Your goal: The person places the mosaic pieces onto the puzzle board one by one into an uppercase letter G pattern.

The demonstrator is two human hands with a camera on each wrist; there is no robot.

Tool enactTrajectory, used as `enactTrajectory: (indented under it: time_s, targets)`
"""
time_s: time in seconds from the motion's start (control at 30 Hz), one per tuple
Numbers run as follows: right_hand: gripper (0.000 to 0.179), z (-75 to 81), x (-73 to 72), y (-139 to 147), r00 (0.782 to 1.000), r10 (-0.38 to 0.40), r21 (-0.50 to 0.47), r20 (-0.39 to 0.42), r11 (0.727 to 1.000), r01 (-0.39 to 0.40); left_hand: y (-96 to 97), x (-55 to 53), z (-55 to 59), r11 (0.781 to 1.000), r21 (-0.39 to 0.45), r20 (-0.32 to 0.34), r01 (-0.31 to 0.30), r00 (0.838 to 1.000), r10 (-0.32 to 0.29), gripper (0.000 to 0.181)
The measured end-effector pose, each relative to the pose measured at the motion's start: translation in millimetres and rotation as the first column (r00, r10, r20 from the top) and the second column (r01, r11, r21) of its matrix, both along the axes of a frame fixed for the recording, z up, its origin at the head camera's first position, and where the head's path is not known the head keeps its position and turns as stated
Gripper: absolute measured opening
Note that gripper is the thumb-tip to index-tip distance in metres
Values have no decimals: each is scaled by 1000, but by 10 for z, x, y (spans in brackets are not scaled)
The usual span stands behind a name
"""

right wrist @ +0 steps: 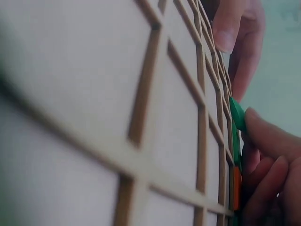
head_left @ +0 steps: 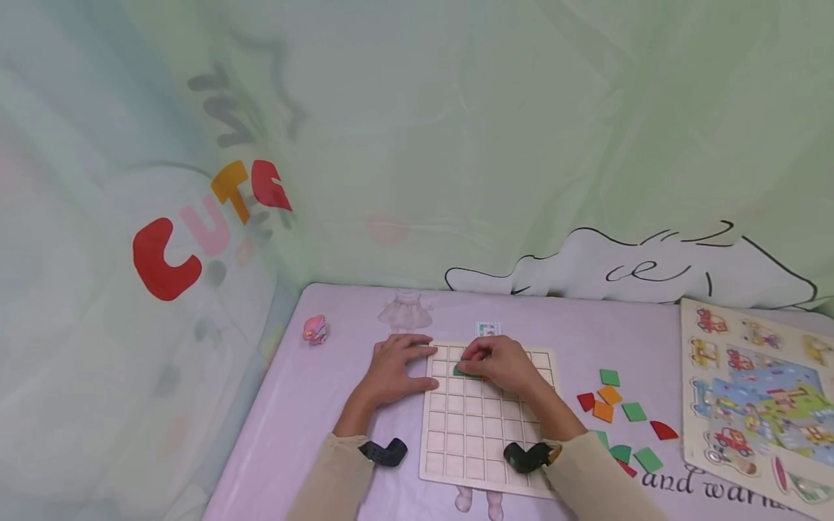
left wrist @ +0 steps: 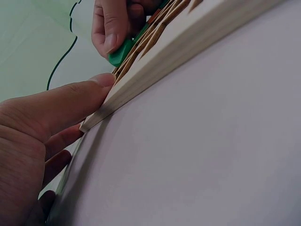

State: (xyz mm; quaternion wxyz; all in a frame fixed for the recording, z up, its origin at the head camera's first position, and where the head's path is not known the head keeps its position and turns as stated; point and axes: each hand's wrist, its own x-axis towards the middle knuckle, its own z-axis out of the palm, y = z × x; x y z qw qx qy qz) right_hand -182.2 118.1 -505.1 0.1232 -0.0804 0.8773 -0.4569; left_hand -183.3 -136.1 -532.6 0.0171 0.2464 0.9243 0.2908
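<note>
A pale wooden grid board [head_left: 447, 441] lies on the table. My left hand [head_left: 391, 369] rests at its far left corner, fingers stretched out. In the left wrist view the thumb [left wrist: 99, 84] lies straight along the board's edge. Over the board's far rows, my right hand [head_left: 508, 365] pinches a small green tile [right wrist: 238, 114] with a rounded edge between thumb and fingers. The tile stands tilted against the grid in the right wrist view. Beneath that hand, an orange tile [right wrist: 236, 183] sits in the grid, with green beside it; the hand covers most of these in the head view.
Loose tiles lie right of the board, among them a green square [head_left: 633, 412], an orange square [head_left: 603, 412] and a red quarter-circle [head_left: 663, 430]. A picture puzzle board [head_left: 710, 376] lies farther right. Behind the grid is a small printed card [head_left: 488, 329]; a pink figurine [head_left: 316, 329] stands far left.
</note>
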Motion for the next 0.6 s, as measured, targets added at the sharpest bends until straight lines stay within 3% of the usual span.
enactTrajectory:
  time_s: [0.27, 0.6]
  targets:
    - [12, 45, 7, -66, 999, -42, 75, 6, 996, 42, -5, -8, -14, 1000, -5, -3, 0, 1000, 0, 59]
    - [10, 19, -1, -92, 999, -39, 120, -18, 992, 41, -1, -1, 1, 1000, -11, -4, -3, 1000, 3, 59]
